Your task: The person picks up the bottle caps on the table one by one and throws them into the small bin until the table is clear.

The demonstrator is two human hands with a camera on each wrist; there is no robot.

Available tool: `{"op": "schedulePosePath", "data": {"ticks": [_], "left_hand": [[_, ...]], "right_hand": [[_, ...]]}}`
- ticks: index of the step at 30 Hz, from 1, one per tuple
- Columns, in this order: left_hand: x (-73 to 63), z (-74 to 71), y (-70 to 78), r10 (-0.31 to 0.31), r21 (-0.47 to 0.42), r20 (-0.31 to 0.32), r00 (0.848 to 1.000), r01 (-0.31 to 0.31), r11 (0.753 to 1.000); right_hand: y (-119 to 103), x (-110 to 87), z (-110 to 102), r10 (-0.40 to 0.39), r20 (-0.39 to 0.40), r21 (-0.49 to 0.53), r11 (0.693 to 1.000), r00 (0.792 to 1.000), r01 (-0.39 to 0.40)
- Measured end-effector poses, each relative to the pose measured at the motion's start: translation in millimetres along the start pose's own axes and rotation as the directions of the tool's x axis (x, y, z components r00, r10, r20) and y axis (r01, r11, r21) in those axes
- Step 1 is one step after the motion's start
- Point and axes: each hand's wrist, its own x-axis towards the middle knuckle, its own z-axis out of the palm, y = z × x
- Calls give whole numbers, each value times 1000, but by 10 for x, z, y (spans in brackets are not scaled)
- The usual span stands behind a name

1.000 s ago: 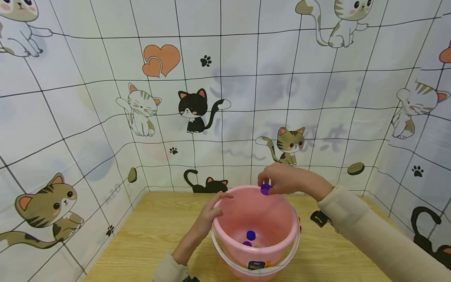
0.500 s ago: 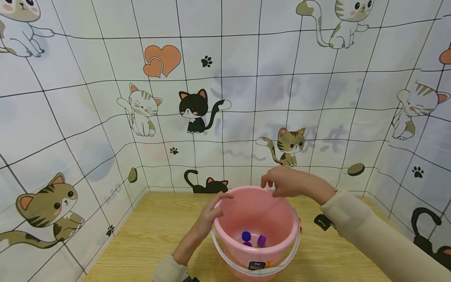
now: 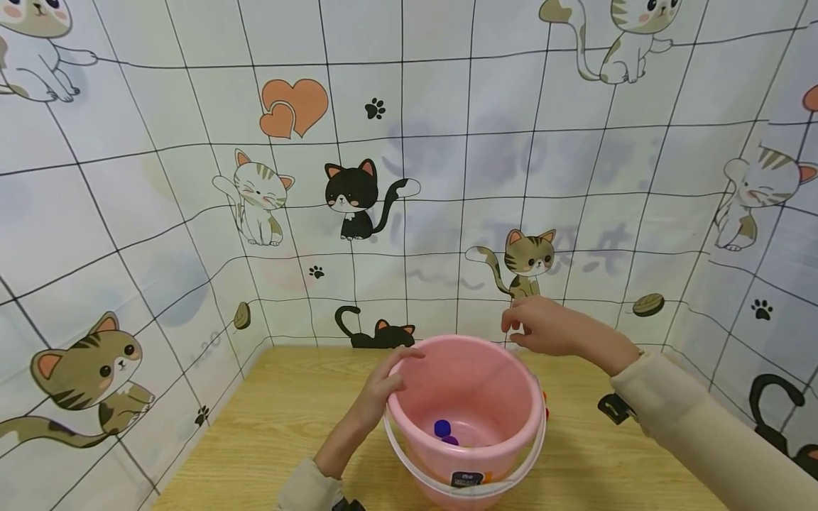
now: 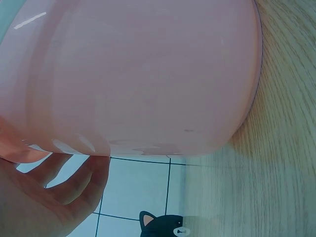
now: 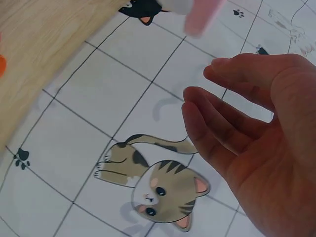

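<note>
A pink bucket (image 3: 469, 362) with a white handle (image 3: 469, 491) stands upright on the wooden table. My left hand (image 3: 377, 390) grips its left rim, thumb at the rim and several fingers against the outer wall, as the left wrist view shows on the bucket wall (image 4: 148, 79). Inside, on the bottom, lie a small blue bottle cap (image 3: 442, 428) and a purple one (image 3: 450, 440), partly hidden by the front rim. Beyond the back right rim, my right hand (image 3: 543, 326) hovers with bent, loose fingers. Nothing lies between thumb and fingers of that right hand (image 5: 247, 113) in the right wrist view.
Red and orange things (image 3: 546, 404) peek out behind the bucket's right side; an orange one (image 5: 2, 65) shows at the right wrist view's edge. Around the wooden table (image 3: 287, 411) hangs a white gridded sheet (image 3: 434, 177) printed with cats.
My right hand let a purple bottle cap drop into the bucket, then moved right, away from the rim. That cap has slipped out of sight behind the front rim. My left hand stayed put.
</note>
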Motion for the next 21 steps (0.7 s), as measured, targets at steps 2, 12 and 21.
{"op": "schedulePosePath", "data": {"ticks": [2,12,21], "left_hand": [[1,-2,5,0,-4,1,1000,0,1000],[-1,-3,25,-10,-7,1,1000,10,1000],[-6,4,10,-11,-8,-10,1000,11,1000]], "right_hand": [[56,-36,43,1,-13,6,1000,1000,-1],[349,-198,424,99,53,97,990,994,-104],[569,-357,977,179,153,186,961,972,-206]]}}
